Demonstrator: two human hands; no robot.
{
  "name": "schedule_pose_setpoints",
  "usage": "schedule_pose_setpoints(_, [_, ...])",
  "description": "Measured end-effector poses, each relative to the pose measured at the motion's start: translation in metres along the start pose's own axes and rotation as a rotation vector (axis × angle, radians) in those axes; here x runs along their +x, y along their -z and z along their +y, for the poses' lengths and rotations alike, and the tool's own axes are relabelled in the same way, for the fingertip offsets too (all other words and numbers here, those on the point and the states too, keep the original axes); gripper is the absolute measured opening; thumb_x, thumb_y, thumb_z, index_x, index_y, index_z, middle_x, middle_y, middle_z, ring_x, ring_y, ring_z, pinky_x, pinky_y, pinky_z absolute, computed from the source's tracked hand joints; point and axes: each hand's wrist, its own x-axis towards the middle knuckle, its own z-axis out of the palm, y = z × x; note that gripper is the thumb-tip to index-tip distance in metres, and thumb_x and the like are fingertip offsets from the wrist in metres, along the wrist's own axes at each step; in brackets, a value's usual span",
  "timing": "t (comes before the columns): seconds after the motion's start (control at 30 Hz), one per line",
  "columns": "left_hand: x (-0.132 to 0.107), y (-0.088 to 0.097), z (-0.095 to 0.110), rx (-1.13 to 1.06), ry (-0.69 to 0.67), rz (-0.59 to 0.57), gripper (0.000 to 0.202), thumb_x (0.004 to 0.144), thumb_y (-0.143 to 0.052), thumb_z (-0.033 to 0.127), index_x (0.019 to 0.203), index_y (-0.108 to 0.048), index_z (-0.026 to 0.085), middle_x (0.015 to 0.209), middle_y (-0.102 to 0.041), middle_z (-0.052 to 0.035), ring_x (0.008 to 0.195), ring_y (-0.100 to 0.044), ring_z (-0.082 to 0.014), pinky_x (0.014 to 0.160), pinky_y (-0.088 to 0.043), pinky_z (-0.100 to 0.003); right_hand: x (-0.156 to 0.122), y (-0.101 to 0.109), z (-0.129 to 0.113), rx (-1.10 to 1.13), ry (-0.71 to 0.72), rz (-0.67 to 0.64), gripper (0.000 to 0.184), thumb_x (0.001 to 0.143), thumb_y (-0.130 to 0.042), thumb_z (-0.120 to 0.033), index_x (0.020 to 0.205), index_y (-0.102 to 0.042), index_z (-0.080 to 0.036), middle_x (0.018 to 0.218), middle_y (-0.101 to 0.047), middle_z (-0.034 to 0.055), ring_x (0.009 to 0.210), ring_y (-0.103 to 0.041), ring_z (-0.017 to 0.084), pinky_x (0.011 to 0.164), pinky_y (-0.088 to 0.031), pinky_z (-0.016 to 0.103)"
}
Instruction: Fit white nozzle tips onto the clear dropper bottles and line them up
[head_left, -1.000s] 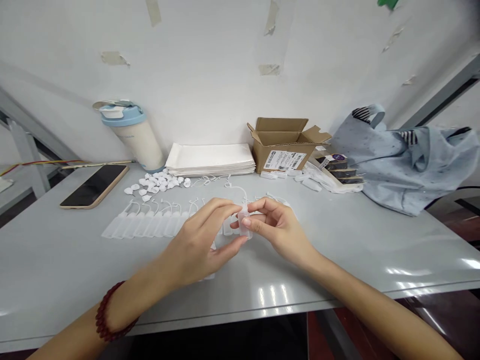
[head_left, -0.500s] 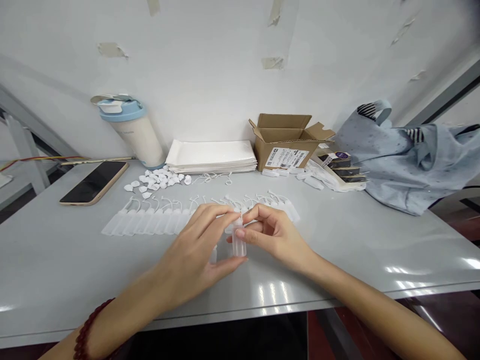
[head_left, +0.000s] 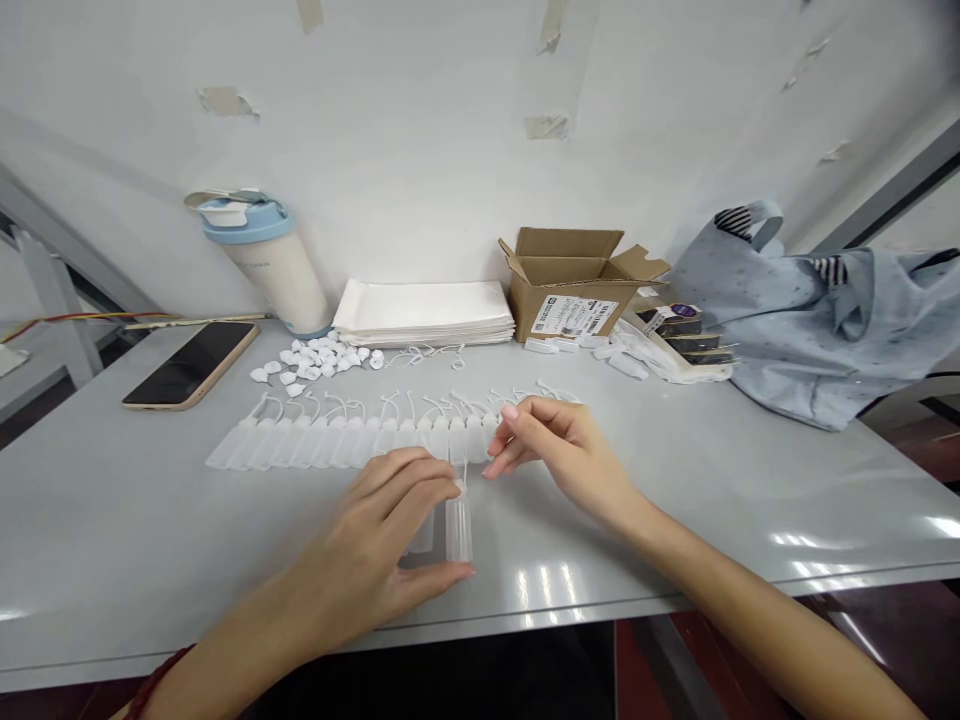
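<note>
My left hand (head_left: 379,558) rests near the table's front edge, fingers curled round a small clear plastic bottle (head_left: 458,524) that stands on the grey table (head_left: 112,520); a second small bottle (head_left: 421,535) sits partly hidden behind the fingers. My right hand (head_left: 561,452) hovers just right of it, fingers loosely bent and apart, holding nothing, its fingertips close to the right end of a long row of clear bottles (head_left: 352,440) lying side by side with white looped tethers.
A pile of small white caps (head_left: 311,362) lies behind the row. Further back stand a blue-lidded tumbler (head_left: 262,260), a stack of white sheets (head_left: 424,312), an open cardboard box (head_left: 571,285) and a blue cloth bag (head_left: 817,315). A phone (head_left: 191,365) lies at left.
The bottle held between both hands has come down and toward me onto the table. My right hand let go and drew back to the right; my left hand kept hold.
</note>
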Motion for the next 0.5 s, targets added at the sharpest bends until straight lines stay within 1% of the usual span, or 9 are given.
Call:
schedule_pose_setpoints(0.17, [-0.0060, -0.0024, -0.0068, 0.042, 0.006, -0.058, 0.034, 0.084, -0.069, 0.033, 0.111, -0.058, 0.015, 0.111, -0.065, -0.0102, 0.110, -0.055, -0.0285, 0.095, -0.046, -0.043, -0.0016, 0.0024, -0.0032, 0.027, 0.052, 0.060, 0.030, 0.087, -0.064, -0.042, 0.069, -0.062, -0.018, 0.066, -0.068, -0.0016, 0.055, -0.071, 0.014, 0.060, -0.056, 0.027])
schedule_pose_setpoints(0.5, [-0.0070, -0.0068, -0.0099, 0.096, 0.029, -0.131, 0.032, 0.085, -0.066, 0.030, 0.112, -0.057, 0.015, 0.112, -0.062, -0.0116, 0.111, -0.052, -0.0309, 0.093, -0.046, -0.046, -0.0015, 0.0006, -0.0015, 0.037, 0.088, 0.084, 0.029, 0.087, -0.064, -0.038, 0.067, -0.063, -0.017, 0.064, -0.068, -0.0020, 0.051, -0.069, 0.013, 0.056, -0.055, 0.027])
